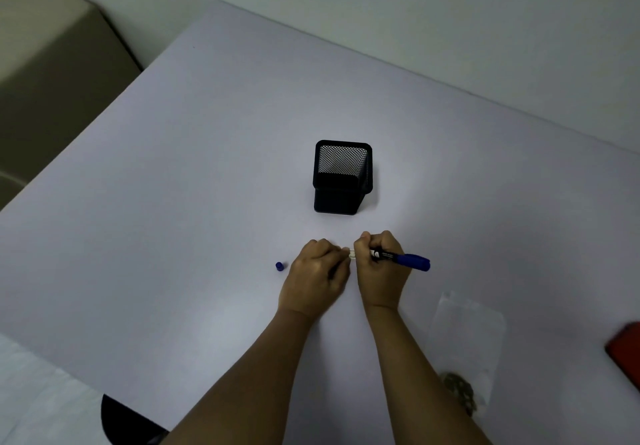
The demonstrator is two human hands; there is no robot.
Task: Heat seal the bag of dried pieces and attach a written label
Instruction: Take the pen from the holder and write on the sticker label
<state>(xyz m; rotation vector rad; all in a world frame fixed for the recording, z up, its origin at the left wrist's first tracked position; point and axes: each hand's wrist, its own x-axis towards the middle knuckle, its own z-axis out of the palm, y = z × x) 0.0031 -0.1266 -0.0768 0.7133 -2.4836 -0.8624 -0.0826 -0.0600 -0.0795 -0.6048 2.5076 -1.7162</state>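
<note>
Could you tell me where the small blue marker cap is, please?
In the head view, the small blue marker cap lies on the pale table just left of the left hand, nearer the person than the black mesh pen holder.

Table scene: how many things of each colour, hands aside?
Blue: 2, plastic marker pen, small round cap
Black: 1, square mesh pen holder
Clear: 1, plastic bag of dried pieces
White: 1, small label
Red: 1, object at the frame edge
Total: 6
</note>
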